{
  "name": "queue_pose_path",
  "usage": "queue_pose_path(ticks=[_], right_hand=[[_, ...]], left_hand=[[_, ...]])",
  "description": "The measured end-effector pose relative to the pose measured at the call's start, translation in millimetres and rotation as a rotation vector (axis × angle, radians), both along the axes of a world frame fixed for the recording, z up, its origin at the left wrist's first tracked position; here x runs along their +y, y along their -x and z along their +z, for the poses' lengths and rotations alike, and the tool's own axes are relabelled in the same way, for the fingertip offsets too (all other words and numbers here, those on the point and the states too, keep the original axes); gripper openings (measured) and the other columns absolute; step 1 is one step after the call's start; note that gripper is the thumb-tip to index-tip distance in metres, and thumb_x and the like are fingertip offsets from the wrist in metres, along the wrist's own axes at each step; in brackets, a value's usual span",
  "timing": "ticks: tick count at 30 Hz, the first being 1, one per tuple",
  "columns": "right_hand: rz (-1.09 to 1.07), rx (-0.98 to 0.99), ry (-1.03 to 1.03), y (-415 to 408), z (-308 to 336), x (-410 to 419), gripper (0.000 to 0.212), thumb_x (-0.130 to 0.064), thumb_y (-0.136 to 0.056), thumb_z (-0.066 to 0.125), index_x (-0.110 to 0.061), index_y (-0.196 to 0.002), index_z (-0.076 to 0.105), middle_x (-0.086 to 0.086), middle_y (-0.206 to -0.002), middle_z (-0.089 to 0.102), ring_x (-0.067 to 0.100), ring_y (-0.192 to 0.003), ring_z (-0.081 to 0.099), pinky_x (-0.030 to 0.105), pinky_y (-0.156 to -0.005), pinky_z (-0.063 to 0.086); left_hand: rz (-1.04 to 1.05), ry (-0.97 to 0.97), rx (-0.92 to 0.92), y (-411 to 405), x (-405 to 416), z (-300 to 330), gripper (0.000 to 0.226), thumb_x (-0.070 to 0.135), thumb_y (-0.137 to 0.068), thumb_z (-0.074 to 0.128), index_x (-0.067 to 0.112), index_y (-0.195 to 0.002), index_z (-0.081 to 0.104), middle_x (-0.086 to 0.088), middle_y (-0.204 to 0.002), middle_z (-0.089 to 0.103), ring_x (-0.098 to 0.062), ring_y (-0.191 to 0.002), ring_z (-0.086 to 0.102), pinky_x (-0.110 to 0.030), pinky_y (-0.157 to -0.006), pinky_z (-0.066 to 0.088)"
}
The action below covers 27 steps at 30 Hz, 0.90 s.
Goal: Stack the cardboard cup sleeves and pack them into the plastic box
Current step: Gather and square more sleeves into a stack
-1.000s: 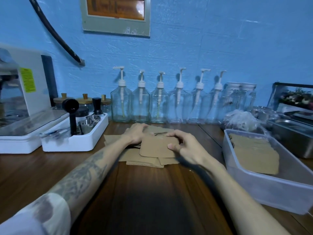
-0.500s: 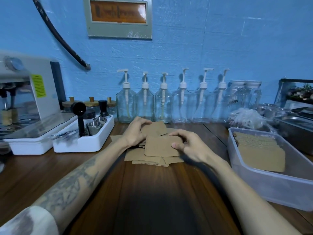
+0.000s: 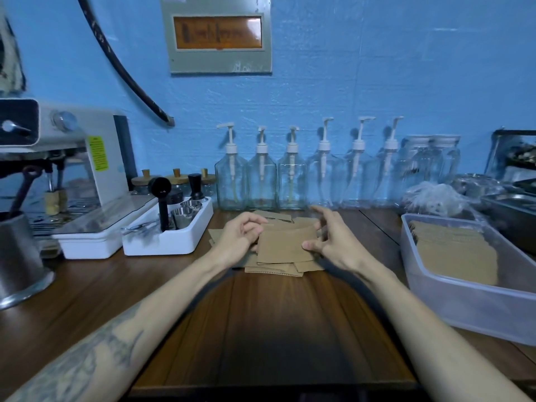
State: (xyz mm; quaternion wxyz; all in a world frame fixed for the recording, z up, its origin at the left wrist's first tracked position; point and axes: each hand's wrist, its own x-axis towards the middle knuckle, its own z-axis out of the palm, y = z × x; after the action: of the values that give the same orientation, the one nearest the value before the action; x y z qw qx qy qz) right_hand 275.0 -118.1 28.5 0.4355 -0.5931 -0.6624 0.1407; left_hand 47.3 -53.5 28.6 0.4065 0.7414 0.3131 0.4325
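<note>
A loose pile of flat brown cardboard cup sleeves (image 3: 278, 268) lies on the wooden counter in front of the pump bottles. Both hands hold a small stack of sleeves (image 3: 285, 246) just above that pile. My left hand (image 3: 239, 237) grips the stack's left edge with curled fingers. My right hand (image 3: 333, 242) pinches its right edge with thumb and fingers, the other fingers spread. At the right stands the clear plastic box (image 3: 464, 303), with a layer of sleeves (image 3: 455, 253) lying inside it.
A row of glass pump bottles (image 3: 293, 181) lines the blue wall. A white tray of coffee tools (image 3: 168, 236) and an espresso machine (image 3: 66, 175) sit at the left, with a steel jug (image 3: 17, 256) at the far left. Steel pans (image 3: 510, 216) stand behind the box.
The top sleeves have been lifted slightly off the pile between both hands. My right hand's fingers have spread, and the camera has tilted up and left.
</note>
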Motion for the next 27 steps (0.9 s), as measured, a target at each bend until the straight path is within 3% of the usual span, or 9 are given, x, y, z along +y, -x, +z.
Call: queue_pose_path(ticks=[3, 7, 11, 13, 16, 19, 22, 24, 27], right_hand=[[-0.030, -0.123, 0.008, 0.3, -3.4, -0.4, 0.068, -0.023, -0.088, 0.073, -0.025, -0.147, 0.040, -0.002, -0.119, 0.044, 0.016, -0.102, 0.054, 0.036, -0.102, 0.045], [-0.016, -0.219, 0.000, 1.5, -4.5, -1.6, 0.058, -0.030, -0.090, 0.069, -0.028, -0.142, 0.045, -0.005, -0.129, 0.052, 0.014, -0.106, 0.052, 0.033, -0.097, 0.044], [-0.039, -0.217, -0.009, -0.3, -4.4, -1.9, 0.046, -0.032, -0.088, 0.070, -0.034, -0.130, 0.053, -0.015, -0.105, 0.051, 0.014, -0.100, 0.049, 0.028, -0.086, 0.038], [-0.004, -0.162, 0.007, 0.3, -3.7, -2.5, 0.043, -0.031, -0.088, 0.070, -0.035, -0.127, 0.052, -0.012, -0.109, 0.054, 0.012, -0.093, 0.051, 0.029, -0.085, 0.042], [0.081, -0.176, 0.019, 3.0, -5.2, -1.4, 0.042, -0.028, -0.092, 0.067, -0.033, -0.131, 0.053, -0.007, -0.124, 0.058, 0.005, -0.086, 0.053, 0.025, -0.082, 0.044], [0.097, -0.144, 0.044, 3.8, -4.3, -0.1, 0.035, -0.023, -0.092, 0.068, -0.031, -0.125, 0.059, -0.003, -0.119, 0.065, -0.002, -0.080, 0.057, 0.019, -0.075, 0.046], [0.077, -0.101, 0.055, 2.7, -2.0, 0.6, 0.032, -0.021, -0.089, 0.071, -0.029, -0.119, 0.064, -0.003, -0.115, 0.066, 0.012, -0.095, 0.063, 0.035, -0.087, 0.054], [0.082, -0.081, 0.064, 1.8, -0.5, -0.7, 0.032, -0.020, -0.088, 0.073, -0.027, -0.118, 0.065, -0.004, -0.116, 0.066, 0.016, -0.103, 0.062, 0.041, -0.095, 0.052], [0.066, -0.067, 0.045, -1.9, 2.3, -1.8, 0.030, -0.018, -0.087, 0.073, -0.026, -0.115, 0.065, -0.005, -0.116, 0.066, 0.017, -0.106, 0.061, 0.040, -0.099, 0.049]], left_hand=[[-0.018, 0.064, 0.012, -1.4, -4.9, -3.5, 0.018, 0.005, -0.104, 0.039, 0.008, -0.107, 0.056, -0.025, -0.088, 0.057, -0.015, -0.068, 0.051, -0.017, -0.057, 0.046], [-0.060, 0.066, 0.034, -2.1, -7.4, -6.5, 0.019, 0.024, -0.103, 0.046, 0.010, -0.110, 0.057, 0.002, -0.082, 0.062, 0.001, -0.067, 0.058, -0.012, -0.063, 0.048], [-0.062, -0.074, 0.169, -0.7, -4.3, -12.4, 0.028, 0.020, -0.092, 0.067, 0.018, -0.119, 0.059, 0.000, -0.118, 0.064, -0.005, -0.099, 0.059, -0.014, -0.090, 0.046], [-0.051, -0.123, 0.168, -0.8, -3.9, -12.9, 0.029, 0.015, -0.091, 0.068, 0.019, -0.119, 0.062, -0.003, -0.125, 0.062, -0.016, -0.111, 0.059, -0.022, -0.099, 0.044], [-0.030, -0.160, 0.150, -0.4, -4.1, -13.3, 0.028, 0.015, -0.090, 0.070, 0.022, -0.117, 0.064, -0.010, -0.117, 0.066, -0.030, -0.106, 0.060, -0.029, -0.096, 0.047], [-0.020, -0.186, 0.153, -0.1, -3.3, -14.8, 0.030, 0.015, -0.090, 0.070, 0.020, -0.119, 0.064, -0.016, -0.109, 0.068, -0.039, -0.100, 0.059, -0.040, -0.092, 0.049], [-0.018, -0.214, 0.168, -0.2, -3.1, -15.8, 0.029, 0.017, -0.090, 0.070, 0.023, -0.118, 0.065, -0.018, -0.102, 0.067, -0.035, -0.090, 0.058, -0.035, -0.086, 0.049], [-0.022, -0.214, 0.156, 2.4, -1.1, -14.3, 0.027, 0.021, -0.090, 0.070, 0.027, -0.115, 0.065, -0.014, -0.088, 0.062, -0.022, -0.075, 0.054, -0.022, -0.075, 0.047], [0.009, -0.172, 0.067, 12.3, 9.7, -6.8, 0.019, 0.029, -0.093, 0.065, 0.031, -0.112, 0.064, -0.003, -0.088, 0.070, -0.005, -0.083, 0.064, -0.014, -0.079, 0.046]])
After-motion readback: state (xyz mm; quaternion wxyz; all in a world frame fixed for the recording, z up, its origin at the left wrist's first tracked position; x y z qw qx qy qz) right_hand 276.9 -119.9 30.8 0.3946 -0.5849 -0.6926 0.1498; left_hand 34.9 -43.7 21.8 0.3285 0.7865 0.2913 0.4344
